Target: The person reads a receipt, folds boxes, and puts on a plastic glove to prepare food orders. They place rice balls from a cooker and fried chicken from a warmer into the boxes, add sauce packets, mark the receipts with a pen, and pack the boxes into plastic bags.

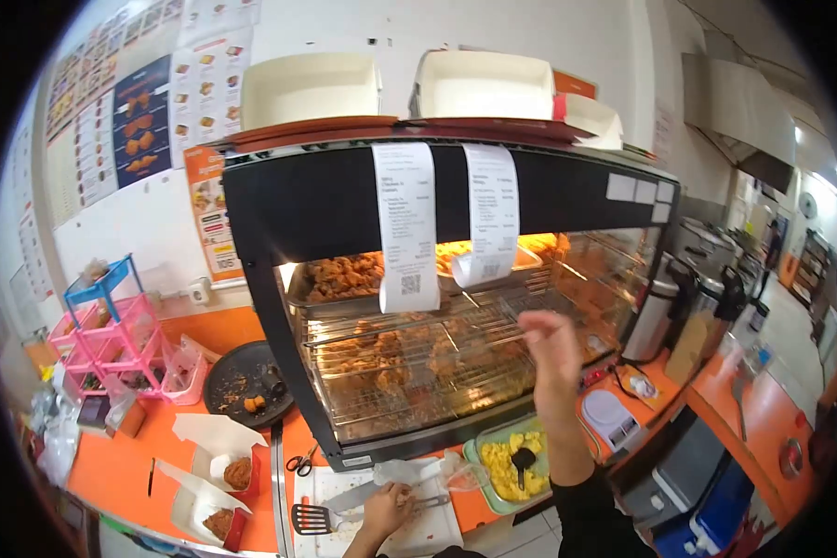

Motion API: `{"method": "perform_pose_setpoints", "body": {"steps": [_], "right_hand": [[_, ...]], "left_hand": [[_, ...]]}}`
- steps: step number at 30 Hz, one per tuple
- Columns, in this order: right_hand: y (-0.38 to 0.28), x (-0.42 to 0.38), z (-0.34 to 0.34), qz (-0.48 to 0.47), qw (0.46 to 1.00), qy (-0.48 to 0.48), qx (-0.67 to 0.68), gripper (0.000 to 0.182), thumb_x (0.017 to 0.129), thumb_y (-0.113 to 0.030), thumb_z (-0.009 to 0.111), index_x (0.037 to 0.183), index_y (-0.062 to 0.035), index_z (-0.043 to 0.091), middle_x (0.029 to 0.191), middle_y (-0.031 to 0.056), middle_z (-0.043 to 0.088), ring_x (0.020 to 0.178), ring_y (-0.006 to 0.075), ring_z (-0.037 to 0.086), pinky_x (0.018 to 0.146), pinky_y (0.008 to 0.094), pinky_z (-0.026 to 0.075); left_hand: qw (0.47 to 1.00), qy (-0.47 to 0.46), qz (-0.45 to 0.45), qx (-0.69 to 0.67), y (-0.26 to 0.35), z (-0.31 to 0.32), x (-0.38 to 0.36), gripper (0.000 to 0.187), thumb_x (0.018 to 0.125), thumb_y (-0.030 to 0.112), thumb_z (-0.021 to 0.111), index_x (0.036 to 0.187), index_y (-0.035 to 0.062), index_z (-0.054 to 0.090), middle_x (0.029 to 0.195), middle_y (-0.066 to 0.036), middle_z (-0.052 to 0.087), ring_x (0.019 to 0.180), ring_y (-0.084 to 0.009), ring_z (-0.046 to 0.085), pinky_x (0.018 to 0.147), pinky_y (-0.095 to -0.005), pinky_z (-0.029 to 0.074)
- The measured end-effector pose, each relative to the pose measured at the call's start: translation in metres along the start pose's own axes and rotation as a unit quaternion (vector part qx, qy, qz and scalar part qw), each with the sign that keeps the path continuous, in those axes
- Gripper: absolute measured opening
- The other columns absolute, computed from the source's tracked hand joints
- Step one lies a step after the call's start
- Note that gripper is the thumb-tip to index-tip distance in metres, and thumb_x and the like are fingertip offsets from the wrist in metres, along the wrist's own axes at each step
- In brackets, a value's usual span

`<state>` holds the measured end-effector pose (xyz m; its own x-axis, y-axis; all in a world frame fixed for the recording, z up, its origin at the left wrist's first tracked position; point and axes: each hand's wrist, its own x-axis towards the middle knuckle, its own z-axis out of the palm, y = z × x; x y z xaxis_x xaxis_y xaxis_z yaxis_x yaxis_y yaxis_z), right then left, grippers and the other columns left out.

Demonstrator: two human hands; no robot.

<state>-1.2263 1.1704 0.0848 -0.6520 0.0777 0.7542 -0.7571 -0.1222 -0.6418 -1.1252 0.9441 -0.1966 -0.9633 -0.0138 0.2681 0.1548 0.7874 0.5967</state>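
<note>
My left hand is low over the white cutting board, fingers curled in, with whatever they hold hidden. Beside it lie a broad knife, a slotted spatula and a clear plastic bag. My right hand is raised before the glass of a heated display case, fingers bent together toward the pane; I cannot tell what they grip. Fried chicken sits on wire racks inside, with more in trays above.
Two open boxes with fried chicken stand at left, near a round black pan and scissors. A green tray of yellow food holds a black spoon. Receipts hang on the case. A scale is at right.
</note>
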Motion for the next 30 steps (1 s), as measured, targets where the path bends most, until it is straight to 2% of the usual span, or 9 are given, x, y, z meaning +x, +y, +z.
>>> {"method": "perform_pose_setpoints", "body": {"steps": [7, 14, 15, 18, 20, 22, 24, 25, 30], "right_hand": [[-0.033, 0.045, 0.064, -0.117, 0.989, -0.084, 0.036, 0.035, 0.088, -0.009, 0.055, 0.122, -0.0003, 0.046, 0.112, 0.0124, 0.053, 0.107, 0.0210, 0.053, 0.094, 0.0343, 0.043], [-0.005, 0.053, 0.128, -0.104, 0.990, -0.099, 0.003, 0.046, 0.086, -0.003, 0.054, 0.129, -0.0042, 0.040, 0.123, 0.0166, 0.045, 0.114, 0.0221, 0.048, 0.092, 0.0361, 0.043], [-0.014, 0.042, 0.142, 0.007, 0.964, -0.138, 0.226, 0.049, 0.084, 0.002, 0.053, 0.130, -0.0043, 0.039, 0.124, 0.0177, 0.048, 0.109, 0.0207, 0.052, 0.090, 0.0362, 0.045], [-0.025, -0.039, 0.177, 0.117, 0.904, -0.323, 0.255, 0.052, 0.081, 0.006, 0.053, 0.131, -0.0037, 0.038, 0.122, 0.0165, 0.051, 0.102, 0.0204, 0.056, 0.085, 0.0363, 0.047], [-0.005, -0.130, 0.198, 0.026, 0.815, -0.540, 0.210, 0.057, 0.082, 0.007, 0.054, 0.134, -0.0042, 0.036, 0.126, 0.0100, 0.046, 0.111, 0.0199, 0.052, 0.093, 0.0315, 0.045], [-0.009, -0.194, 0.218, -0.297, 0.693, -0.624, 0.205, 0.054, 0.083, 0.003, 0.058, 0.133, -0.0043, 0.039, 0.127, 0.0108, 0.044, 0.112, 0.0215, 0.051, 0.095, 0.0329, 0.044], [-0.012, -0.263, 0.217, 0.188, 0.620, -0.722, 0.243, 0.043, 0.081, -0.006, 0.061, 0.123, -0.0054, 0.051, 0.114, 0.0184, 0.053, 0.105, 0.0284, 0.056, 0.083, 0.0347, 0.048], [-0.013, -0.278, 0.226, 0.118, 0.608, -0.744, 0.253, 0.039, 0.081, -0.006, 0.061, 0.119, -0.0043, 0.053, 0.108, 0.0140, 0.057, 0.097, 0.0248, 0.059, 0.080, 0.0334, 0.048], [0.057, -0.358, 0.272, 0.481, 0.737, -0.464, 0.099, 0.034, 0.088, -0.018, 0.057, 0.115, -0.0029, 0.044, 0.107, 0.0116, 0.053, 0.081, 0.0187, 0.060, 0.072, 0.0309, 0.051]], "left_hand": [[0.963, -0.109, -0.181, -0.165, 0.011, -0.041, -0.020, 0.030, 0.085, 0.038, 0.060, 0.104, 0.0149, 0.063, 0.077, -0.005, 0.069, 0.061, -0.0184, 0.065, 0.059, -0.0318, 0.050], [0.968, 0.044, -0.161, -0.187, 0.005, -0.080, -0.069, 0.029, 0.086, 0.032, 0.063, 0.103, 0.0086, 0.064, 0.072, -0.001, 0.066, 0.054, -0.0094, 0.054, 0.053, -0.0252, 0.045], [0.964, 0.115, -0.156, -0.181, 0.010, -0.093, -0.077, 0.027, 0.084, 0.027, 0.067, 0.102, 0.0061, 0.064, 0.080, 0.000, 0.066, 0.057, -0.0071, 0.051, 0.053, -0.0238, 0.043], [0.895, 0.256, -0.105, -0.350, 0.029, -0.146, -0.111, 0.061, 0.078, 0.024, 0.072, 0.128, 0.0034, 0.045, 0.119, -0.008, 0.054, 0.105, -0.0174, 0.053, 0.092, -0.0322, 0.040], [0.865, 0.326, -0.054, -0.377, 0.046, -0.176, -0.131, 0.087, 0.072, 0.041, 0.073, 0.138, 0.0021, 0.032, 0.136, -0.010, 0.041, 0.125, -0.0222, 0.039, 0.107, -0.0382, 0.025], [0.832, 0.336, -0.116, -0.426, 0.053, -0.193, -0.159, 0.074, 0.086, 0.038, 0.058, 0.143, 0.0060, 0.025, 0.139, -0.014, 0.038, 0.130, -0.0261, 0.034, 0.108, -0.0395, 0.025], [0.737, 0.399, -0.121, -0.533, 0.025, -0.183, -0.196, 0.063, 0.089, 0.032, 0.055, 0.140, 0.0043, 0.030, 0.130, -0.016, 0.047, 0.123, -0.0253, 0.044, 0.101, -0.0387, 0.037], [0.628, 0.474, -0.137, -0.603, 0.020, -0.185, -0.218, 0.055, 0.091, 0.031, 0.053, 0.135, 0.0031, 0.035, 0.111, -0.015, 0.058, 0.107, -0.0243, 0.057, 0.087, -0.0371, 0.049], [0.526, 0.657, -0.179, -0.509, -0.013, -0.232, -0.346, 0.056, 0.094, 0.042, 0.044, 0.136, 0.0080, 0.032, 0.088, -0.005, 0.054, 0.069, -0.0155, 0.058, 0.066, -0.0326, 0.051]]}}
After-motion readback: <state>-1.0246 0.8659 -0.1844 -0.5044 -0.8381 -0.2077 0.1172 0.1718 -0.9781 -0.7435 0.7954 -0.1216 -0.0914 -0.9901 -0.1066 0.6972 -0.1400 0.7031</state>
